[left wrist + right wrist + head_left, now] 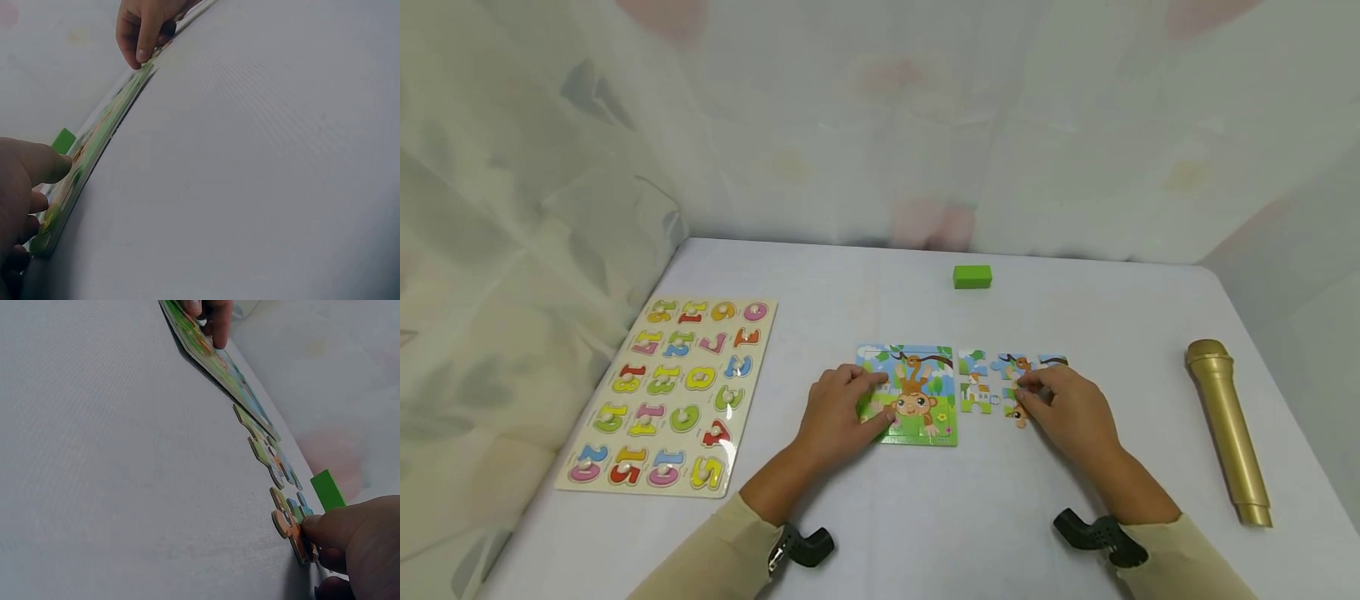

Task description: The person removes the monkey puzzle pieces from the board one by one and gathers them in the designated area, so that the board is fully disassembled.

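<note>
Two bare hands at a monkey jigsaw [917, 406] on a white table.
Taking the jigsaw as the clock's centre: a number peg puzzle [700, 397] lies at nine o'clock; the left hand [841, 410] rests on the jigsaw's left side, fingers relaxed and spread; a green block [972, 277] sits at one; at three, loose jigsaw pieces [975, 393], then the right hand [1070, 414] pinching a monkey-face piece [1019, 415], and farther out, a gold microphone-shaped tube [1228, 433].

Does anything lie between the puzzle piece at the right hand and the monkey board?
Yes: between the puzzle piece at the right hand and the monkey board, other loose pieces lie flat. The left hand rests on the board.
</note>
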The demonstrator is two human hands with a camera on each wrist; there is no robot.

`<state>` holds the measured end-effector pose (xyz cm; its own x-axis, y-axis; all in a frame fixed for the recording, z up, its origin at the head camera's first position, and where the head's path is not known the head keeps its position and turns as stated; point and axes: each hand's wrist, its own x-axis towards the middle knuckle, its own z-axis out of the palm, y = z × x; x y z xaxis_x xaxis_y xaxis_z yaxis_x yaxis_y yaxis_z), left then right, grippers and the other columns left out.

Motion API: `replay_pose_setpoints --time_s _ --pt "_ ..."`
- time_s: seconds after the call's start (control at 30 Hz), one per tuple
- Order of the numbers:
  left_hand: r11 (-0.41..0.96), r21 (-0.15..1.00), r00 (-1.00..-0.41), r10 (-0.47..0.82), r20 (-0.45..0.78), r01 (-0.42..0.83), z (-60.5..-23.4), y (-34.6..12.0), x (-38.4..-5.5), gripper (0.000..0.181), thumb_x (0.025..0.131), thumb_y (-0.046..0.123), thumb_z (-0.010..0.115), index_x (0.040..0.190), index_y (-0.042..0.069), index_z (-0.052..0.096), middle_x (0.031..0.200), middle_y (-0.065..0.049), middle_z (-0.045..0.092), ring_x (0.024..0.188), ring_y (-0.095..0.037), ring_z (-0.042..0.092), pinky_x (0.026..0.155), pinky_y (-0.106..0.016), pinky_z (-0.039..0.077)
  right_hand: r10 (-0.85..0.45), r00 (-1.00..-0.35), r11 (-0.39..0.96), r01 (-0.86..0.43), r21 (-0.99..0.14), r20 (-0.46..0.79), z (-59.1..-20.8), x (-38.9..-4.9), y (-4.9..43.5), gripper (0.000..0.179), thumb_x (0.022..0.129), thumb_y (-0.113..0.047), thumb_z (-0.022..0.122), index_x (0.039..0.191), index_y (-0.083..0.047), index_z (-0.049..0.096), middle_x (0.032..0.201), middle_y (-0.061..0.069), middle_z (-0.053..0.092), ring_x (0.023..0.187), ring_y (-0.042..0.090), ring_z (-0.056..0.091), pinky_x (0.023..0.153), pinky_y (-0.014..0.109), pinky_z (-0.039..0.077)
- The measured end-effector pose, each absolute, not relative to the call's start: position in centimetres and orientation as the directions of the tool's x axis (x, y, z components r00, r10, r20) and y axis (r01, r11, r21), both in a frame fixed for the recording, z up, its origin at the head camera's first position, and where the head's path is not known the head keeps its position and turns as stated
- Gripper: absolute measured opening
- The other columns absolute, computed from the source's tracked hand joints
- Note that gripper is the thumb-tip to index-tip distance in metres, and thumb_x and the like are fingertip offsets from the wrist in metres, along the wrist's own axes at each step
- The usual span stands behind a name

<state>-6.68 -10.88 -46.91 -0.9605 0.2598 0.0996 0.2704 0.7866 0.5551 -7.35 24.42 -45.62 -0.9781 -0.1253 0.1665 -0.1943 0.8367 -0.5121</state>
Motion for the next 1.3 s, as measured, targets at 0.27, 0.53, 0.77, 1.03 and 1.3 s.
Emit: replay_pose_setpoints --time_s 0.27,0.53,0.77,1.03,1.3 --pt "0.814 0.488 -0.948 0.29 0.129 0.315 -46.7 -10.9 -6.5 0.052 0.093 0.046 0.08 0.138 0.02 0.072 0.124 -0.004 0.064 0.112 -0.027 0.055 0.093 -0.048 0.042 -0.12 -0.981 0.824 -0.183 -0.536 0.151 -44.9 -7.3 24.7 0.013 0.095 -0.014 0.082 0.107 -0.011 0.081 0.101 0.001 0.074 0.076 0.014 0.059 0.067 0.033 0.047" --pt "0.811 0.445 -0.925 0.322 0.203 0.38 -46.1 -10.5 -6.4 0.049 0.093 0.041 0.079 0.136 0.018 0.074 0.122 -0.008 0.064 0.111 -0.03 0.056 0.092 -0.054 0.042 -0.175 -0.969 0.784 -0.243 -0.571 0.173 -44.4 -7.7 24.7 0.017 0.095 -0.016 0.082 0.112 -0.011 0.082 0.103 0.0 0.072 0.073 0.01 0.057 0.064 0.029 0.046" --pt "0.805 0.464 -0.929 0.332 0.166 0.37 -45.9 -9.9 -6.9 0.056 0.092 0.043 0.08 0.142 0.021 0.071 0.124 -0.006 0.063 0.111 -0.026 0.055 0.093 -0.047 0.041 -0.278 -0.944 0.76 -0.329 -0.56 0.178 -44.3 -8.8 23.9 0.022 0.095 -0.015 0.082 0.116 -0.009 0.079 0.106 0.002 0.07 0.071 0.01 0.052 0.063 0.029 0.044" --pt "0.799 0.439 -0.912 0.374 0.17 0.41 -46.2 -9.1 -7.7 0.06 0.087 0.052 0.085 0.138 0.023 0.072 0.123 -0.002 0.062 0.11 -0.024 0.055 0.09 -0.046 0.042 -0.389 -0.913 0.701 -0.378 -0.605 0.121 -43.7 -10.6 22.2 0.029 0.097 -0.02 0.081 0.124 -0.012 0.076 0.104 0.001 0.069 0.073 0.01 0.053 0.063 0.029 0.045" --pt "0.827 0.405 -0.919 0.377 0.115 0.39 -46.5 -8.7 -8.0 0.067 0.085 0.059 0.082 0.141 0.025 0.07 0.123 0.0 0.06 0.11 -0.022 0.053 0.09 -0.045 0.041 -0.494 -0.866 0.651 -0.424 -0.629 0.073 -43.5 -12.0 20.0 0.032 0.098 -0.02 0.079 0.129 -0.012 0.075 0.113 0.002 0.07 0.079 0.011 0.055 0.066 0.031 0.048"
